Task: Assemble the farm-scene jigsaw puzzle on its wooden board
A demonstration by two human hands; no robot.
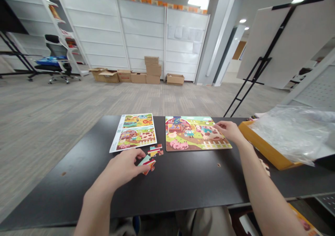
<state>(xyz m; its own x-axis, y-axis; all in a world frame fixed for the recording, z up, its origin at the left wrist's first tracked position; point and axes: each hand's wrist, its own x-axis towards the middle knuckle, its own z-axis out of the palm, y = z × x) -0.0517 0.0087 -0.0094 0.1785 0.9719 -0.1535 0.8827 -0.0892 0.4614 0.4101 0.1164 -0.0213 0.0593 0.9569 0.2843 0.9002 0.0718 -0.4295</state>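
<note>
White panels (142, 33) are lining the far side of the room, with paper sheets (183, 32) hanging at their right end. Cardboard boxes (153, 70) are standing along the base, some of them stacked. A grey-toned floor (78, 105) is running up to the dark table (188, 183) in the foreground. At left, a wheeled office chair (55, 48) is carrying a blue item (51, 60). A pale column (211, 30) is rising right of the panels. Further right, a black stand (259, 70) is supporting a white board (309, 33). Ceiling lights (197, 0) are glowing overhead.
</note>
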